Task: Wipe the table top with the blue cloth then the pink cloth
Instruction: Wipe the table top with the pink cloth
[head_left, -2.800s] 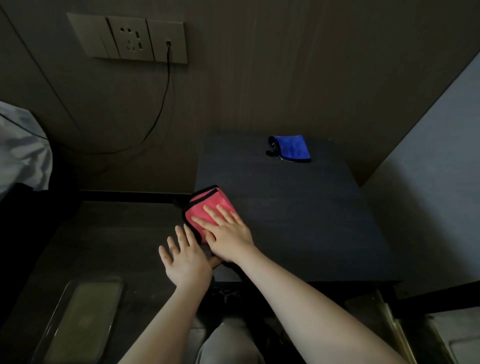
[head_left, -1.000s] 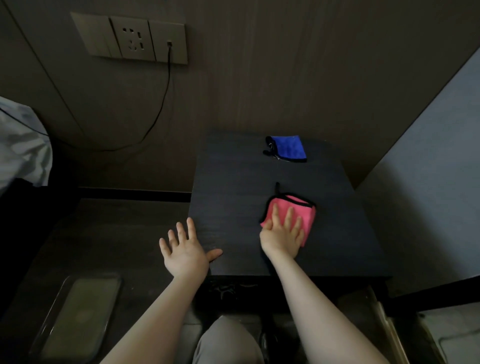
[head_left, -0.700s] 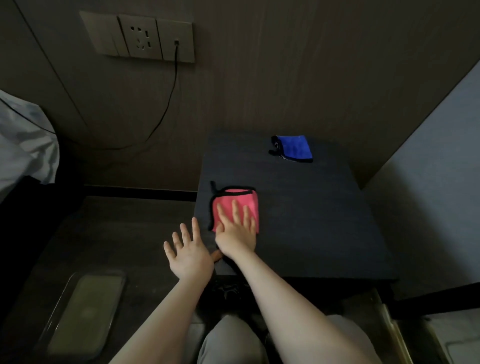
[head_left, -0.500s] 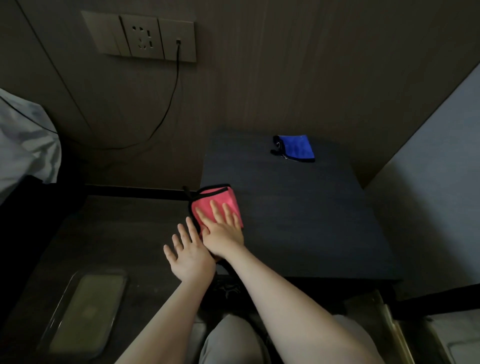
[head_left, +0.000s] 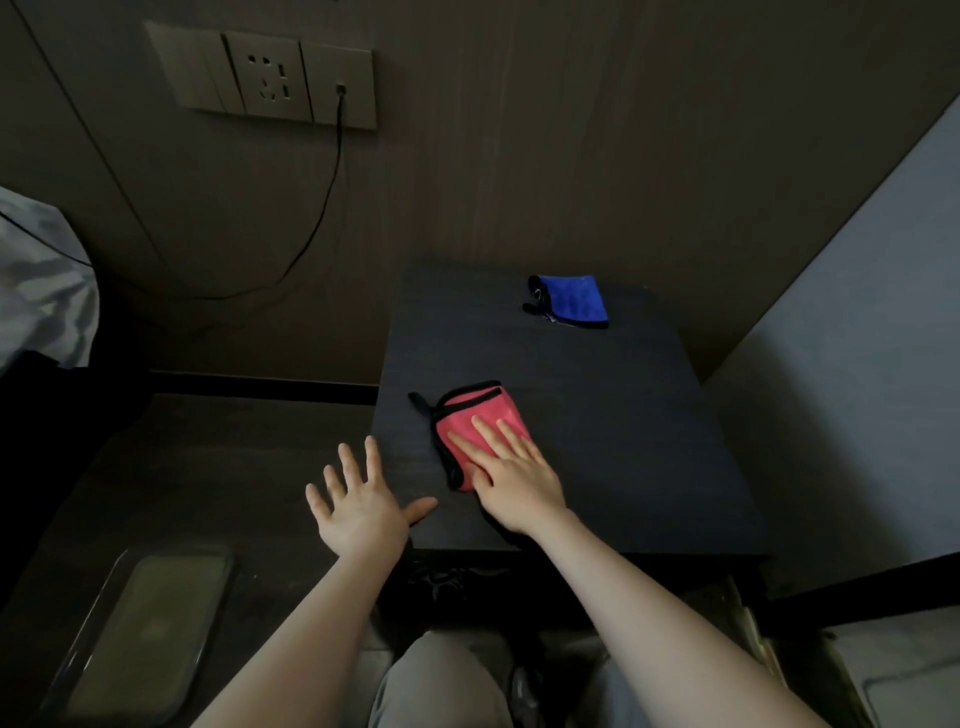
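Wiping with the pink cloth, by the look of it the second half of the task. Right hand flat on the cloth's near part, fingers straight and spread, pressing rather than gripping. Cloth folded, dark-edged, lying under and just ahead of the palm on the table, toward its near-left part. Blue cloth set down well ahead and a little to the right of that hand, near the far edge, touched by nothing. Left hand open too, fingers splayed, off to the left of the right hand at the table's near-left corner, thumb over the top, holding nothing; contact with the surface not clear.

To wipe well: keep the palm level and the pressure even, so the fold does not bunch or slide out from under the fingers. Work in overlapping strokes, left to right and back, moving away from the body strip by strip. Probably worth carrying each stroke right to the edges. Lift and shift the blue cloth, or wipe round it, so no patch under it gets skipped. Watch the loose loop at the cloth's far-left corner; likely to drag or catch.
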